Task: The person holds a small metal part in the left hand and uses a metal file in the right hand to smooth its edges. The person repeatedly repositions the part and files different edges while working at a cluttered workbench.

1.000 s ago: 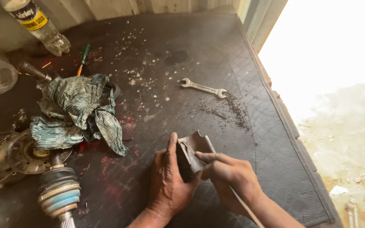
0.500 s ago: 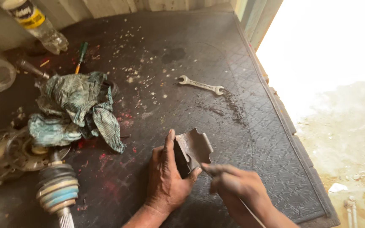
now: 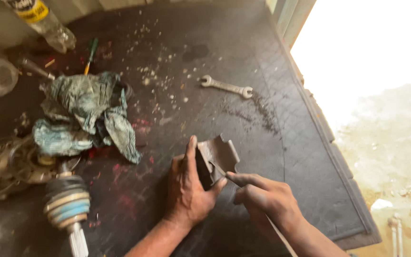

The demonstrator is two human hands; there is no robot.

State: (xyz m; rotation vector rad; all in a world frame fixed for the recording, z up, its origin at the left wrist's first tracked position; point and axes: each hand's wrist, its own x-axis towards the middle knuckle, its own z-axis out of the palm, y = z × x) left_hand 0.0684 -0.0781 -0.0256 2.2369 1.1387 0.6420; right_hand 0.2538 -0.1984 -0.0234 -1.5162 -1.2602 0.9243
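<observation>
A dark metal plate (image 3: 217, 154) with notched edges stands tilted on the black bench (image 3: 243, 62). The left hand (image 3: 189, 190) grips it, thumb up along its side. The right hand (image 3: 265, 197) is closed around a thin tool (image 3: 220, 171), with the tip touching the plate's face. The plate looks dirty, so the work seems only partly done. Beyond the fingers lies a wrench (image 3: 227, 86). To the left of them sit a green rag (image 3: 84, 114) and a car axle joint (image 3: 67, 202).
</observation>
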